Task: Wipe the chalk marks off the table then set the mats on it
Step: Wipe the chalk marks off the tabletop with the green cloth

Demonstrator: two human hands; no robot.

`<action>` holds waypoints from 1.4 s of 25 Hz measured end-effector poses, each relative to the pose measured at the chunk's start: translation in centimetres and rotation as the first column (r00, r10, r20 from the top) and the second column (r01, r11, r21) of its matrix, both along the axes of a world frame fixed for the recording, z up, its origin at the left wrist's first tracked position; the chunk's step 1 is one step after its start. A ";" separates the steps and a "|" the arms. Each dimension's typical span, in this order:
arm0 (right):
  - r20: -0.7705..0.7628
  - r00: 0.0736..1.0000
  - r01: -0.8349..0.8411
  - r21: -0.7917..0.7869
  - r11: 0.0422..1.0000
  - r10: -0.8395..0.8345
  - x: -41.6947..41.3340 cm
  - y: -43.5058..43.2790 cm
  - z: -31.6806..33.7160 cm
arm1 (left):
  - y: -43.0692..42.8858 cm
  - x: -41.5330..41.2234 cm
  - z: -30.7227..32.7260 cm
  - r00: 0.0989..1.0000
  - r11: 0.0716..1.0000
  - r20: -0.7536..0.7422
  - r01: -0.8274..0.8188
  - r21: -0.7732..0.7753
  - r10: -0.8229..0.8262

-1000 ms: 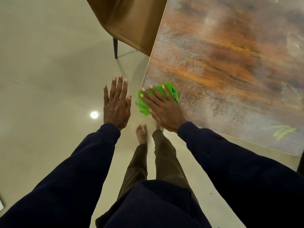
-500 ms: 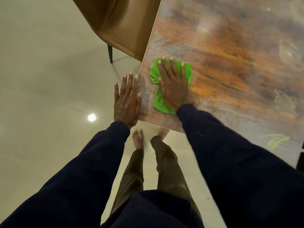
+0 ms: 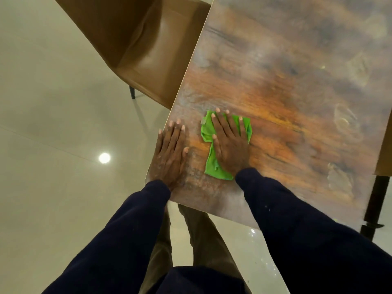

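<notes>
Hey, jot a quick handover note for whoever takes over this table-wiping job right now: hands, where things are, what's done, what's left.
Left hand: open, flat on the table near its corner, holding nothing.
Right hand: open, straight fingers pressing the green cloth onto the tabletop beside it.
Done: wiping is under way; how much is cleared cannot be told.
Left: whitish smudges show toward the table's right side; wipe them. No mats are in view; set them on afterward.

We find no text, label, brand, number or sign that we can read, neither on the surface (image 3: 275, 92), the green cloth (image 3: 213, 165) nor the brown chair (image 3: 148, 49).
</notes>
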State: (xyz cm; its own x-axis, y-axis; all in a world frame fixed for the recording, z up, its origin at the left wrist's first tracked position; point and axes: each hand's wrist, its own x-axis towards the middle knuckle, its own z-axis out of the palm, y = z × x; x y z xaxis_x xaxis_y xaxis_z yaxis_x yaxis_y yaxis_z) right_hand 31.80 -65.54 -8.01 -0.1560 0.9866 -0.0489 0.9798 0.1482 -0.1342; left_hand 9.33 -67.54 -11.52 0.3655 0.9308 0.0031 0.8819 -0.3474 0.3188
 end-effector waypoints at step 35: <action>-0.027 0.989 -0.143 -0.042 0.989 0.142 1.2 -11.0 -1.2 | -0.5 0.5 0.8 0.998 0.998 -0.031 0.062 0.005 -0.062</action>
State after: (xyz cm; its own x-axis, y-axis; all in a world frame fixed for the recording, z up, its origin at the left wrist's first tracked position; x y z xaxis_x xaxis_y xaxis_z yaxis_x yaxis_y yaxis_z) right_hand 33.03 -76.56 -9.23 -0.2965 0.9512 -0.0857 0.9455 0.2798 -0.1663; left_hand 9.80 -68.07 -10.68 0.4226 0.9063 -0.0036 0.8678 -0.4035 0.2900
